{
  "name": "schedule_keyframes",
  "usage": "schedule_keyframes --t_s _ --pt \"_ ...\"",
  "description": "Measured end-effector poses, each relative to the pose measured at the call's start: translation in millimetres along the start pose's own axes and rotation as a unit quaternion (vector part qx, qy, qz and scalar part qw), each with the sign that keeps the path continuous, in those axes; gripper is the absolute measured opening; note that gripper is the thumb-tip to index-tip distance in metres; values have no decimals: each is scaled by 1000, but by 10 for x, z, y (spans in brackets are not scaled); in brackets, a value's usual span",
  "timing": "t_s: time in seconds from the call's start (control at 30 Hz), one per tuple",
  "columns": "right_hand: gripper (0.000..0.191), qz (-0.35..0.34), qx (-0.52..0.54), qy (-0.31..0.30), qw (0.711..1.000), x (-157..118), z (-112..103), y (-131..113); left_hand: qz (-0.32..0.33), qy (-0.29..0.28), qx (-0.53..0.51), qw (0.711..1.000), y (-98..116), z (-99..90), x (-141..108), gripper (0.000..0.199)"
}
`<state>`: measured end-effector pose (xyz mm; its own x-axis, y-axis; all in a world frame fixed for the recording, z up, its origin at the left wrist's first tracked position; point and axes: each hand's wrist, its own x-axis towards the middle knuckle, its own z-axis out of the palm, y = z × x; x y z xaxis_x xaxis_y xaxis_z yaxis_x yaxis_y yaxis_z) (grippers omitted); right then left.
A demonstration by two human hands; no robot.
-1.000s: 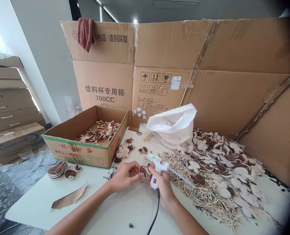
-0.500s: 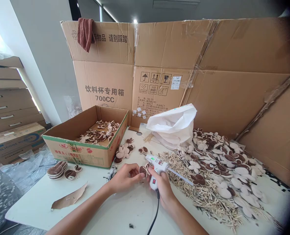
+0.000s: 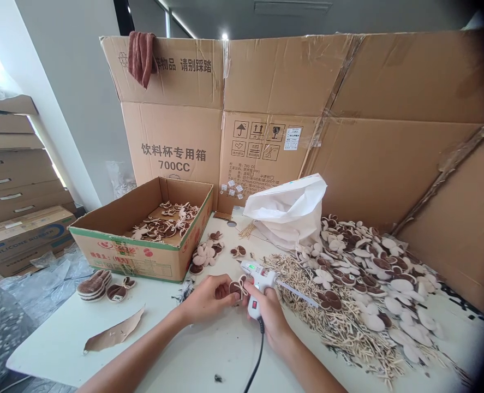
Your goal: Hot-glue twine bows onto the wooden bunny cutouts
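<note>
My left hand is closed, pinching the edge of a small brown fabric piece with pale trim. A cream cord bow lies across that piece, and my right thumb or fingertip is against it. My right hand is wrapped round a white hot glue gun with a small green display and a red switch. The gun's nozzle points up and left, past the fabric piece. A glue stick juts from its rear, and a black cable runs down from its handle.
An open cardboard box at left holds several bow-tied pieces. To the right lie heaped cord bows and brown and cream fabric pieces. A white bag stands behind; tall cardboard walls the back. A torn cardboard scrap lies front left.
The fabric piece with its bow has shifted slightly down and left between my hands. The glue gun has moved a little left with my right hand. Both grips are unchanged.
</note>
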<state>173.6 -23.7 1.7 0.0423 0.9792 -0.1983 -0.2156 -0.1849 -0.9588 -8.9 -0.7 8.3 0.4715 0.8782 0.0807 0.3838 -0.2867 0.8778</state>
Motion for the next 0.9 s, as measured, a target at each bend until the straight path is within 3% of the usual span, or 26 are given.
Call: schedule_keyframes --t_s 0.2,0.9 --pt "34 0 -29 -7 1000 28 -6 34 25 -15 47 998 34 4 -7 19" --pt "35 8 -44 -12 999 56 -20 58 42 -16 53 998 43 16 -11 17"
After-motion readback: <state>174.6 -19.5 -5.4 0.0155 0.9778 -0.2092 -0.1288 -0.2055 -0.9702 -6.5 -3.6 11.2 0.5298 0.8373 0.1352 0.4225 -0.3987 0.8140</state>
